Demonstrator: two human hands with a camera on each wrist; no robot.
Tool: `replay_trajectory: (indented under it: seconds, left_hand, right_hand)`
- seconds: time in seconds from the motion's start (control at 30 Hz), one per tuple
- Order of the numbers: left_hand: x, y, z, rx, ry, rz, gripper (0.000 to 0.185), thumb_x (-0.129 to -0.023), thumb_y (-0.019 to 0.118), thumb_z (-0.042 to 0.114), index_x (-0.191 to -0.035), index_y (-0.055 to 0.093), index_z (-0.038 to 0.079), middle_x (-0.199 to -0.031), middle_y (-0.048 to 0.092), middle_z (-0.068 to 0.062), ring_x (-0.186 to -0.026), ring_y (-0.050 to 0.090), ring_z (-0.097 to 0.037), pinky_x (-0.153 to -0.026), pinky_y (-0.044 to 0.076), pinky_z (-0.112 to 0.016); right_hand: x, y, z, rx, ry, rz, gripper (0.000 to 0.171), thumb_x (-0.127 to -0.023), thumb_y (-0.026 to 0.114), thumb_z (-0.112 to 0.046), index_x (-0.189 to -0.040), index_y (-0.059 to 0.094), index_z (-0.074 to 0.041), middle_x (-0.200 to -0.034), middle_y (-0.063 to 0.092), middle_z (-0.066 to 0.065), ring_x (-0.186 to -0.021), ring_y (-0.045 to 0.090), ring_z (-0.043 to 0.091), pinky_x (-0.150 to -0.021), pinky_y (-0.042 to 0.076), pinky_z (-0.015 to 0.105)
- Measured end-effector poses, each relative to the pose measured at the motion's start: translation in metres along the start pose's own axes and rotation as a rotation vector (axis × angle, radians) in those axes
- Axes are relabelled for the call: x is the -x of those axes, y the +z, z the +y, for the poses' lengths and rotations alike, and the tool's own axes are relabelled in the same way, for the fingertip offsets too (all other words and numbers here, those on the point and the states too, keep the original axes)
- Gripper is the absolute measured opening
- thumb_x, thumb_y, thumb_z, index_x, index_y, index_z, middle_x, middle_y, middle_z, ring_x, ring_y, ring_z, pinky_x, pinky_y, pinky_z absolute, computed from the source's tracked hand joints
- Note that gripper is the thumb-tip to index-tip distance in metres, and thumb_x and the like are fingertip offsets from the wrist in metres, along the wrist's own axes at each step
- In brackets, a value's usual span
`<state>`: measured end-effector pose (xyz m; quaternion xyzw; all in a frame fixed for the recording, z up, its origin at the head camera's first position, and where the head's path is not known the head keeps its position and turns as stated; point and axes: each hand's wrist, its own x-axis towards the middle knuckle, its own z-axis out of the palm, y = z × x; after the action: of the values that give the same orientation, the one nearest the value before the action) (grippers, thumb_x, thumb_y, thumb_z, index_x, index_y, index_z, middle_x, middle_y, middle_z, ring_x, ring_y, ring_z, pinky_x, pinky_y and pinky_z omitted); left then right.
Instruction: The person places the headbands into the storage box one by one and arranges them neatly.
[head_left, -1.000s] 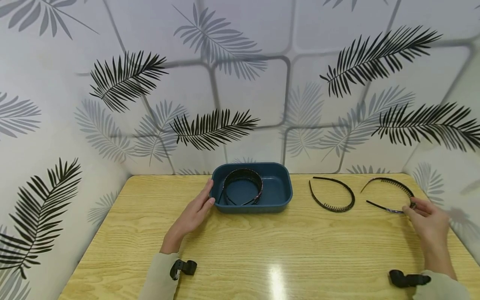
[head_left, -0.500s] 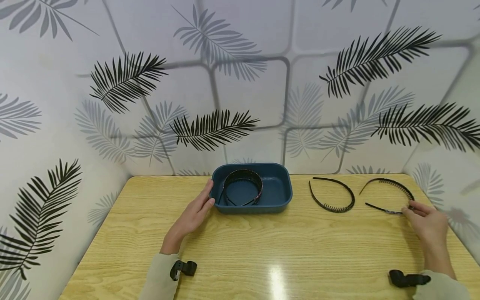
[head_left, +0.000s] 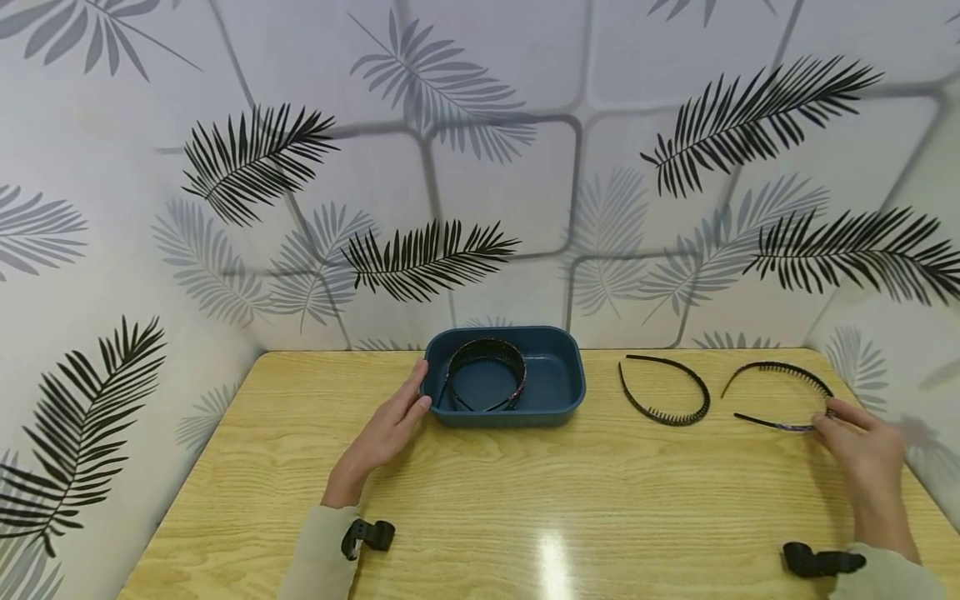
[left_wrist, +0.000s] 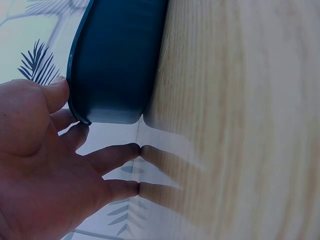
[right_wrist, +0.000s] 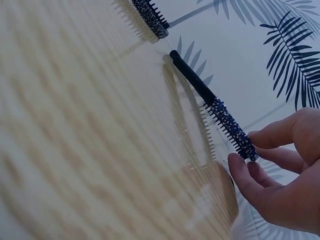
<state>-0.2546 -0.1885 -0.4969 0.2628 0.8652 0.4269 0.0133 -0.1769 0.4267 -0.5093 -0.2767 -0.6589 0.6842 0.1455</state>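
Observation:
At the left end of a blue rectangular box [head_left: 506, 419], my left hand [head_left: 386, 429] touches the rim with its thumb and nearest fingers. In the left wrist view, other fingers [left_wrist: 117, 155] of this hand reach down to the table. Inside the box, toward its left side, stand black toothed headbands [head_left: 519, 367]; how many cannot be told. At the right end of the table, my right hand [head_left: 862, 442] pinches a black headband [head_left: 787, 365] by its curved middle. The right wrist view shows blue and silver sparkles on this headband [right_wrist: 230, 122], and its comb teeth.
Another black toothed headband [head_left: 678, 417] lies between the box and the right hand. A patterned wall [head_left: 510, 192] rises along the back edge of the wooden table [head_left: 480, 508]. Each wrist wears a strapped camera [head_left: 821, 560].
Over the last half second, my right hand has shifted slightly to the right with the pinched headband. My left hand and the box have stayed in place.

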Motion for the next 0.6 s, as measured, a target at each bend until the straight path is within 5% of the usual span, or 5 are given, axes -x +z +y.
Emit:
replay_trajectory:
  seconds: [0.2,0.6]
  left_hand:
    - [-0.0004,-0.0005,0.0005,0.010,-0.009,-0.008,0.061,-0.113,0.040,0.017,-0.164,0.011,0.000,-0.170,0.007,-0.019,-0.156,0.010,-0.032,-0.123,0.017,-0.053]
    - [-0.0008,-0.0007,0.0013,0.018,-0.014,-0.012,0.062,-0.114,0.040,0.018,-0.164,0.009,0.000,-0.170,0.006,-0.019,-0.156,0.010,-0.032,-0.123,0.016,-0.054]
  right_hand:
    - [0.0019,0.0014,-0.0005,-0.205,-0.001,-0.044,0.039,-0.091,0.067,0.010,-0.083,0.075,-0.027,-0.088,0.061,-0.008,-0.065,0.071,0.004,-0.064,0.058,0.017]
    - [0.0028,0.0042,-0.0003,-0.184,-0.034,-0.033,0.039,-0.091,0.069,0.009,-0.084,0.076,-0.028,-0.079,0.070,-0.012,-0.068,0.069,-0.001,-0.060,0.057,0.016]
